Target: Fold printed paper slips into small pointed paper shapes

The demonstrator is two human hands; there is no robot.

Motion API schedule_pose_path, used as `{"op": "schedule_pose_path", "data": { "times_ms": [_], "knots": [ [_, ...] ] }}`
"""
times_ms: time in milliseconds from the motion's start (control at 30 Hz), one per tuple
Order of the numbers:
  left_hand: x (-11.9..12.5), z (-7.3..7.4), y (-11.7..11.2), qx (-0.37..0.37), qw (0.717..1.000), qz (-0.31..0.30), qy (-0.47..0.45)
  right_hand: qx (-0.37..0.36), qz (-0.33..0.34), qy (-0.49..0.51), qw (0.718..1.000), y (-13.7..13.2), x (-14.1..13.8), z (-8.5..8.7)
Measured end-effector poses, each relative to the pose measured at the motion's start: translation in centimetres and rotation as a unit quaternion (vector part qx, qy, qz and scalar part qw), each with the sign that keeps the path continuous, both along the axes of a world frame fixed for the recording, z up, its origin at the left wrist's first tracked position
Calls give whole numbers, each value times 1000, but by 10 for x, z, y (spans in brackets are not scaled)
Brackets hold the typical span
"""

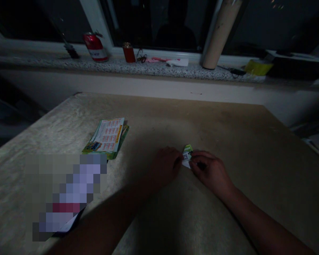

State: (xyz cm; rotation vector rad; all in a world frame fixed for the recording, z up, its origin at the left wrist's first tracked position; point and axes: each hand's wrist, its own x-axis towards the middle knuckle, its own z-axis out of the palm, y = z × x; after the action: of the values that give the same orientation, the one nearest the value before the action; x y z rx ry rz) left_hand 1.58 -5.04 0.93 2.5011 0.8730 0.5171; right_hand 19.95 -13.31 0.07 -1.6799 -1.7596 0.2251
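Between my two hands is a small folded piece of paper, green at the top and white lower down, with some print on it. My left hand pinches its left edge, the fingers partly in shadow. On the other side my right hand is closed with thumb and fingertips on the paper's right edge. Both hands are just over the table. To the left lies a small stack of printed leaflets, green with red and white print on top.
A blurred-out device with a lit screen lies on the table's left. Along the speckled windowsill stand a red can, a small red jar, a cardboard tube and a yellow item.
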Motion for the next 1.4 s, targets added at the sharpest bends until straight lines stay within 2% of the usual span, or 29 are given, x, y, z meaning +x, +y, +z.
{"op": "schedule_pose_path", "data": {
  "times_ms": [133,200,267,367,500,700,1033,1400],
  "knots": [
    [-5,6,-22,80,995,-21,52,8,3,2,1000,0,0,2],
    [-5,5,-38,133,987,-7,85,11,7,1,1000,0,0,3],
    [-4,1,-55,180,978,16,102,10,8,-2,1000,0,0,3],
    [-1,-8,-70,216,971,-8,99,2,6,-8,1000,0,2,2],
    [3,-13,-69,207,974,-15,94,-9,0,0,1000,1,5,2],
    [6,-1,-54,158,983,-22,91,-24,-35,-21,999,2,6,5],
    [4,-6,-64,161,982,1,93,-18,-56,-65,996,0,10,-4],
    [3,-3,-62,132,986,-4,99,-31,-41,-29,998,5,15,-4]
  ]
}}
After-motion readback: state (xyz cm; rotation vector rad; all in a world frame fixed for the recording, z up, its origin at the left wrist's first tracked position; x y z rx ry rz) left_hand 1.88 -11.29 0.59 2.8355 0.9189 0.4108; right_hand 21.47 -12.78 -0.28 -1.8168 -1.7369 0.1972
